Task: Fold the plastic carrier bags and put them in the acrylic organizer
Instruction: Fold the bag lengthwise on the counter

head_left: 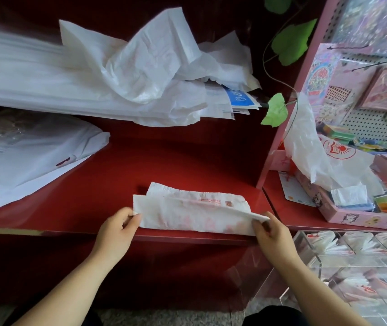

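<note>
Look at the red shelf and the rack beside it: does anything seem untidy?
At the back of the red shelf, crumpled white bags sprawl in a heap, and a loose bag hangs over the edge of the pink rack. The folded bag lies neat.

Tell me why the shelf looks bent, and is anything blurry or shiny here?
Head view: the wide-angle lens bows the red shelf edges; the white bag stack at top left is smeared with blur; the folded bag, pinched by the left hand and right hand, is fairly sharp; the acrylic organizer carries pale reflections; light is soft, with only faint shadows.
</note>
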Tool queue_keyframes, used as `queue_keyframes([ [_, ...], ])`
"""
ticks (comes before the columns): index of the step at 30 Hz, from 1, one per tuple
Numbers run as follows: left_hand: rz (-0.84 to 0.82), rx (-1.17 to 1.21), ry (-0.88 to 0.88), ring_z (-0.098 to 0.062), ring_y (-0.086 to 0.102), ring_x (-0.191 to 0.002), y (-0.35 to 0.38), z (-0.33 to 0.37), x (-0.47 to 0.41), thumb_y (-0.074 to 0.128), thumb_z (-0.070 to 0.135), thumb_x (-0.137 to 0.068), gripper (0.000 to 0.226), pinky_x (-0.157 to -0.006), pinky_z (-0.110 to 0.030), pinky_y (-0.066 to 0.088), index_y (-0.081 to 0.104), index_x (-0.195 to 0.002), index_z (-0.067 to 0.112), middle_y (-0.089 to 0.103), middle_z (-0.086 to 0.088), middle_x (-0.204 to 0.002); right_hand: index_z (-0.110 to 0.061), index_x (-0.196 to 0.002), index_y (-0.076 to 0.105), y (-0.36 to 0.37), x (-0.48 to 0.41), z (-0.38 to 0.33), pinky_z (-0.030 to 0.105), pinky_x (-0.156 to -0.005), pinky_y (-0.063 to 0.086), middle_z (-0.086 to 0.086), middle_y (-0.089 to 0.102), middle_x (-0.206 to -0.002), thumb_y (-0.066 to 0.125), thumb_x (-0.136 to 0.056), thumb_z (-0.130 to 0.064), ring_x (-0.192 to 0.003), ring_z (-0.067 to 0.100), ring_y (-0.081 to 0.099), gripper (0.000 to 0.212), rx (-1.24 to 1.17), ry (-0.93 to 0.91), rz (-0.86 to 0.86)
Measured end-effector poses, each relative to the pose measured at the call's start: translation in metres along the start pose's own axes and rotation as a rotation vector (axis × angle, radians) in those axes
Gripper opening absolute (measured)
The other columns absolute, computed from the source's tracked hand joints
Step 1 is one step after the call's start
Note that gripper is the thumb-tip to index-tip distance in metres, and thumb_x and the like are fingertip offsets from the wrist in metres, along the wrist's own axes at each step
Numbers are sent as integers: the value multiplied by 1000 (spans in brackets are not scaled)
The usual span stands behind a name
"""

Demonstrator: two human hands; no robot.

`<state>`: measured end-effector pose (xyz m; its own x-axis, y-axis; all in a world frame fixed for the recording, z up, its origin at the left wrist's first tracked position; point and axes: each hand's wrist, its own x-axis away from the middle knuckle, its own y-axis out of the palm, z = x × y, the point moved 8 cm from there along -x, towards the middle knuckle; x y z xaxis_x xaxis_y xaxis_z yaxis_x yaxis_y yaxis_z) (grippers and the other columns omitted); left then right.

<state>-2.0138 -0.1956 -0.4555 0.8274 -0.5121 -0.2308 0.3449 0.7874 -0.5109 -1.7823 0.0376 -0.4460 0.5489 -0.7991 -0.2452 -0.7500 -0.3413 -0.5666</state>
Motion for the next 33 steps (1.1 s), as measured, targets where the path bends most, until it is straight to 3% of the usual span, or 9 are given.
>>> queue_keyframes([
  [3,77,-26,-29,-20,42,-56,2,5,-1,52,13,-91,26,-55,-34,27,44,-66,13,46,1,-56,-12,-67,45,2,-8,5,29,-54,29,-2,46,-60,50,-91,-14,-57,13,40,25,58,114,69],
  [7,149,-72,-95,-31,52,-73,6,8,-8,51,18,-92,12,-60,-32,31,54,-83,9,54,-1,-65,-12,-77,50,9,-16,0,27,-52,29,-3,48,-67,45,-94,-17,-59,12,43,18,218,200,63],
  [10,152,-152,-112,-35,56,-88,9,14,-12,50,21,-93,20,-66,-32,35,60,-99,5,64,-9,-87,-6,-94,57,10,-22,-6,30,-71,36,2,53,-77,42,-94,-17,-79,26,53,19,374,238,49],
  [12,141,-235,-89,-36,58,-88,10,17,-15,50,23,-93,23,-68,-35,38,61,-102,4,66,-12,-90,-6,-100,58,12,-26,-7,32,-79,38,7,62,-87,38,-94,-18,-89,29,57,24,479,258,18],
  [16,99,-347,-67,-37,58,-77,15,16,-23,51,22,-93,20,-64,-36,39,61,-98,5,65,-14,-76,-11,-112,56,17,-35,-8,28,-69,39,6,63,-101,33,-97,-21,-87,24,57,29,608,279,-43],
  [22,50,-473,-63,-32,54,-76,20,16,-31,45,22,-95,19,-60,-31,33,56,-98,8,62,-10,-77,-12,-123,44,24,-49,-15,26,-64,34,7,64,-104,26,-101,-24,-96,27,60,31,803,169,-120],
  [30,19,-583,-52,-33,57,-92,25,16,-48,48,23,-94,22,-68,-33,36,62,-101,8,64,-11,-99,-9,-125,41,38,-68,-9,29,-68,37,10,61,-112,26,-95,-6,-101,28,58,34,880,265,-236],
  [33,42,-579,-66,-34,56,-97,24,15,-49,51,25,-92,24,-77,-37,38,56,-109,8,60,-12,-109,-9,-123,40,39,-66,-8,29,-65,35,9,62,-108,26,-95,-6,-97,27,59,31,884,270,-229],
])
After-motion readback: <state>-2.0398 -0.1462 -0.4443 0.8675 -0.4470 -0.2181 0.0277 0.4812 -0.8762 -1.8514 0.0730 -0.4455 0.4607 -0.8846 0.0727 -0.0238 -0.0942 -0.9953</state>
